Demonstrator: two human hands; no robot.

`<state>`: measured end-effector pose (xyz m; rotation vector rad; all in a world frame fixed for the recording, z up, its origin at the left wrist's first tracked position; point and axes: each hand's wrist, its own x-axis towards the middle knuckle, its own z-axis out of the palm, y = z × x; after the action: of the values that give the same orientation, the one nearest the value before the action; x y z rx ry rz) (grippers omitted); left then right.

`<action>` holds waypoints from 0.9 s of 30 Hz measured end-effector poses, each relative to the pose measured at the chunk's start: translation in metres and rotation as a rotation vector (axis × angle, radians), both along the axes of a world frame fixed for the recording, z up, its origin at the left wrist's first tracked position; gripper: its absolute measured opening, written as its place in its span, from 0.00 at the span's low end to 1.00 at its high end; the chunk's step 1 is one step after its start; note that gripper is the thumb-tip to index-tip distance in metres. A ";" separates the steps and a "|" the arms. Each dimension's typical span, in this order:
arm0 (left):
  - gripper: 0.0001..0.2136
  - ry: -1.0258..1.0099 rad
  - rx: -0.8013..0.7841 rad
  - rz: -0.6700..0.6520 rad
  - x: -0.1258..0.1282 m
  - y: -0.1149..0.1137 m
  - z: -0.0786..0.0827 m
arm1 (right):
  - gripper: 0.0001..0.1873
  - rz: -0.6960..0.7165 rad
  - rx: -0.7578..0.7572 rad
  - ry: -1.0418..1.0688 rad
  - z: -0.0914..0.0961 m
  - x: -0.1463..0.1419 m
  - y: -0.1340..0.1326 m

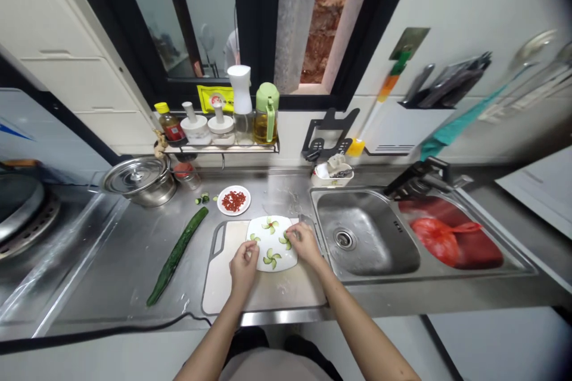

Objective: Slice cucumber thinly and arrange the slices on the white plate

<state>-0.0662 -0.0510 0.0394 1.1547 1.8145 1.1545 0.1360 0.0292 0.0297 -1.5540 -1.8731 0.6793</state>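
A white squarish plate [283, 261] lies on the cutting board [221, 286]. On it, thin green-edged cucumber slices [271, 258] are laid out in pinwheel flowers, and the far one has a red centre. My right hand [304, 242] reaches over the plate's right side, thumb and forefinger pinched at a cucumber slice of the right flower. At the left rim, my left hand [244, 259] has its fingers curled together beside the left flower; whatever is between the fingertips is too small to make out. Behind the board stands a small white dish [245, 191] of chopped red bits [233, 200].
A long cucumber [177, 257] lies left of the board, with cucumber pieces [202, 197] beyond it. A lidded steel pot [142, 178] stands at the back left. To the right is a double sink [370, 238] with a red plastic bag [440, 241]. Seasonings fill the shelf [214, 147].
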 end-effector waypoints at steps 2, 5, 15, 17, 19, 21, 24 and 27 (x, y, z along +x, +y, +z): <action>0.16 0.081 -0.015 -0.048 0.006 0.007 0.001 | 0.09 -0.011 -0.008 -0.070 -0.003 0.014 -0.001; 0.12 0.239 -0.052 -0.133 0.016 0.022 0.006 | 0.10 0.014 -0.015 -0.169 -0.005 0.020 -0.004; 0.10 0.465 -0.148 -0.293 0.039 0.051 0.006 | 0.09 0.087 -0.024 -0.341 -0.010 0.013 -0.007; 0.10 0.485 -0.159 -0.313 0.042 0.053 0.005 | 0.08 0.096 -0.022 -0.351 -0.010 0.013 -0.007; 0.09 0.505 -0.163 -0.330 0.046 0.056 0.003 | 0.08 0.107 -0.017 -0.353 -0.010 0.012 -0.006; 0.10 0.521 -0.168 -0.349 0.049 0.060 0.003 | 0.08 0.115 -0.009 -0.359 -0.010 0.011 -0.006; 0.10 0.542 -0.194 -0.382 0.053 0.064 0.002 | 0.07 0.120 -0.007 -0.398 -0.011 0.010 -0.005; 0.09 0.567 -0.234 -0.409 0.057 0.067 0.000 | 0.08 0.134 -0.022 -0.446 -0.014 0.009 -0.004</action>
<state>-0.0091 0.0162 0.0398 1.7215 1.9131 0.3856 0.1451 0.0248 0.0161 -1.7094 -2.3163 0.4324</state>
